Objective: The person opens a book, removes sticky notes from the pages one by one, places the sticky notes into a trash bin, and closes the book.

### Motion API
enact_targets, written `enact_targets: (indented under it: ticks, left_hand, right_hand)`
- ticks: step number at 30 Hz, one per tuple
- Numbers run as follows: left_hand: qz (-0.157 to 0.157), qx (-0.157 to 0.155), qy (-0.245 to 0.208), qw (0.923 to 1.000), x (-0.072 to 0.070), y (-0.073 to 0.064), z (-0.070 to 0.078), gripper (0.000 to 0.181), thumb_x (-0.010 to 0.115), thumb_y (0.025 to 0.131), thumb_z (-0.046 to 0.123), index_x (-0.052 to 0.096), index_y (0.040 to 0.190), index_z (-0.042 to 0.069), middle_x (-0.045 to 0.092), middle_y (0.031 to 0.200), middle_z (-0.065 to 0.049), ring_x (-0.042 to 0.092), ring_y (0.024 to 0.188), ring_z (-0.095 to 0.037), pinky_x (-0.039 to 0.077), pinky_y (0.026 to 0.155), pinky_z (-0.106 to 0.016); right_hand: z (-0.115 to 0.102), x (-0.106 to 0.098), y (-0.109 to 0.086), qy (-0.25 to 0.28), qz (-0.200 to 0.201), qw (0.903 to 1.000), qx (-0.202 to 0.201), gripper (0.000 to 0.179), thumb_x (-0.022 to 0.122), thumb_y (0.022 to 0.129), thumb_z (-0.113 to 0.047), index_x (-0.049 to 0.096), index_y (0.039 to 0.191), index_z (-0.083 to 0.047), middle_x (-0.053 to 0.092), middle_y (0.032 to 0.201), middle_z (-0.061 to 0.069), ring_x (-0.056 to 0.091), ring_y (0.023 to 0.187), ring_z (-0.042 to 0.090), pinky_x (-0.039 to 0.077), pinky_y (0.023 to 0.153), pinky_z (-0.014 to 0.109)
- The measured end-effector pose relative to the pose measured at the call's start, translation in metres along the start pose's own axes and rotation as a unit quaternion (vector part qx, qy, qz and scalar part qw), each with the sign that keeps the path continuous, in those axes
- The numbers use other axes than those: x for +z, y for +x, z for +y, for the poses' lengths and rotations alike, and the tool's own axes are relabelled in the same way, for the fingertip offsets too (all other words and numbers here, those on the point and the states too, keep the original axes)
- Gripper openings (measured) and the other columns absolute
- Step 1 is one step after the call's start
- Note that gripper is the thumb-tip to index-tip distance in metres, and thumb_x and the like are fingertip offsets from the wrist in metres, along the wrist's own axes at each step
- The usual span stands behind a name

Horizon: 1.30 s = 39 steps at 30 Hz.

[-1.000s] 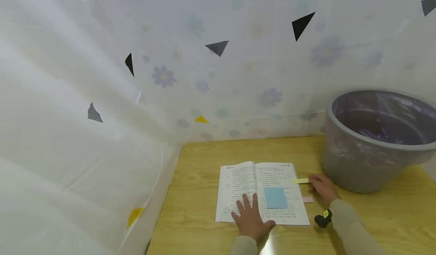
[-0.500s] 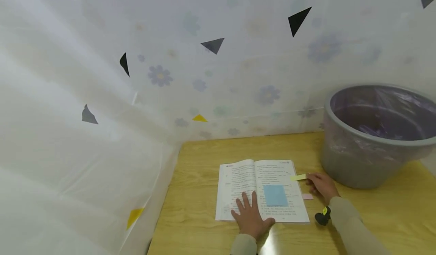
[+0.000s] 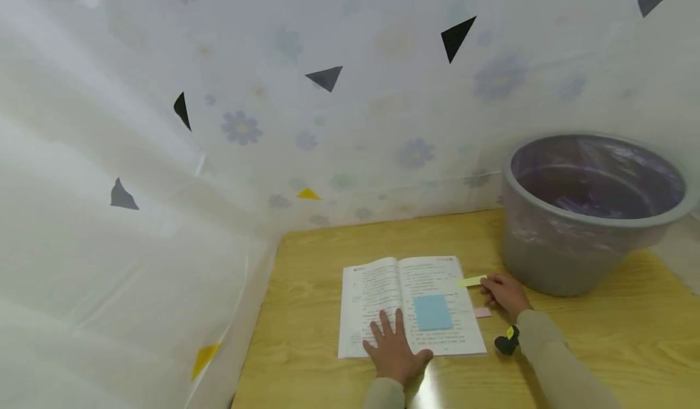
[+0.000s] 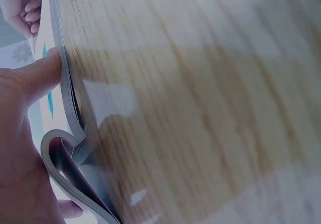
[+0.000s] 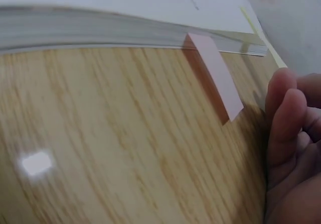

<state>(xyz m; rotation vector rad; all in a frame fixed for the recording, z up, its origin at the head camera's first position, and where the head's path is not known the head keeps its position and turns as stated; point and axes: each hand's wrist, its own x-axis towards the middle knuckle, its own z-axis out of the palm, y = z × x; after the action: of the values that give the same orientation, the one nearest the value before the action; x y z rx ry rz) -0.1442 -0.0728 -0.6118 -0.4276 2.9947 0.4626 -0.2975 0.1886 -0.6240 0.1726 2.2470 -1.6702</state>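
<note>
An open book [image 3: 372, 287] with printed pages lies on the wooden table. My left hand [image 3: 395, 353] rests spread on its lower middle, fingers straight across the left page and thumb at the bottom edge; the left wrist view shows the thumb on the page edge. A blue sticky note [image 3: 432, 312] sits on the right page. My right hand [image 3: 505, 293] pinches the outer end of a yellow paper strip [image 3: 468, 282] between thumb and finger, and the strip's other end overlaps the right page. Below it, a pink sticky tab [image 5: 218, 76] sticks out from the book's right side.
A large grey bucket [image 3: 547, 263] with a clear plastic liner stands at the back right, close beyond my right hand. Plastic sheeting [image 3: 164, 263] hangs along the left and back of the wooden table [image 3: 306, 312]. A black band device [image 3: 507, 341] is on my right wrist.
The head view has shifted slightly, so the scene sits further left. My right hand keeps its pinch on the yellow strip, now tilted a little more. The left hand stays on the book.
</note>
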Motion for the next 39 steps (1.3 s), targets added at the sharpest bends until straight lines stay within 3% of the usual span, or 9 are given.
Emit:
enact_targets:
  ticks: [8,16,29,34,37,39]
  left_hand:
    - [-0.01,-0.002,-0.009,0.9999,0.005,0.001,-0.002,0.114,0.072,0.064,0.078,0.03,0.156,0.025,0.026,0.164,-0.017,0.03,0.146,-0.048,0.029,0.106,-0.077]
    - [-0.006,-0.005,-0.008,0.9999,0.007,0.003,-0.002,0.114,0.072,0.063,0.078,0.031,0.156,0.026,0.027,0.164,-0.016,0.031,0.146,-0.048,0.029,0.107,-0.077]
    - [0.0,0.0,-0.006,1.0,0.007,0.001,-0.002,0.112,0.072,0.064,0.077,0.032,0.155,0.025,0.029,0.162,-0.017,0.032,0.145,-0.048,0.03,0.106,-0.077]
    - [0.004,0.002,0.003,1.0,0.004,0.0,-0.001,0.111,0.071,0.064,0.078,0.034,0.154,0.025,0.031,0.162,-0.016,0.034,0.144,-0.048,0.032,0.105,-0.076]
    - [0.003,0.002,0.005,1.0,0.003,-0.001,-0.001,0.111,0.071,0.064,0.078,0.034,0.154,0.024,0.031,0.162,-0.017,0.034,0.144,-0.048,0.032,0.105,-0.076]
    - [0.004,0.002,0.004,1.0,0.002,-0.002,-0.001,0.111,0.071,0.064,0.078,0.034,0.154,0.025,0.031,0.162,-0.017,0.034,0.144,-0.048,0.032,0.105,-0.076]
  right_hand:
    - [-0.002,0.002,-0.003,0.018,-0.004,0.9998,-0.007,0.034,0.052,0.103,-0.029,0.056,0.108,0.004,0.062,0.084,-0.005,0.059,0.065,0.005,0.054,0.058,0.023]
    - [-0.001,0.0,-0.004,0.015,0.002,0.9999,0.002,0.039,0.047,0.105,-0.028,0.047,0.122,0.007,0.064,0.087,-0.004,0.062,0.068,0.005,0.055,0.06,0.023]
    - [-0.007,0.005,-0.01,0.001,0.021,0.9997,-0.013,0.045,0.051,0.103,-0.036,0.054,0.12,0.005,0.066,0.087,-0.004,0.06,0.07,0.006,0.055,0.062,0.025]
    - [-0.022,0.008,-0.015,-0.068,0.047,0.9943,-0.067,0.043,0.049,0.103,-0.039,0.058,0.114,0.002,0.068,0.094,0.006,0.058,0.073,0.008,0.051,0.063,0.023]
    - [-0.04,0.009,-0.022,-0.121,0.067,0.9819,-0.129,0.042,0.046,0.104,-0.037,0.059,0.115,0.001,0.067,0.102,0.015,0.059,0.078,0.011,0.05,0.065,0.024]
    - [-0.055,0.011,-0.03,-0.147,0.088,0.9676,-0.185,0.039,0.048,0.104,-0.035,0.061,0.114,0.0,0.068,0.102,0.017,0.059,0.078,0.009,0.05,0.065,0.023]
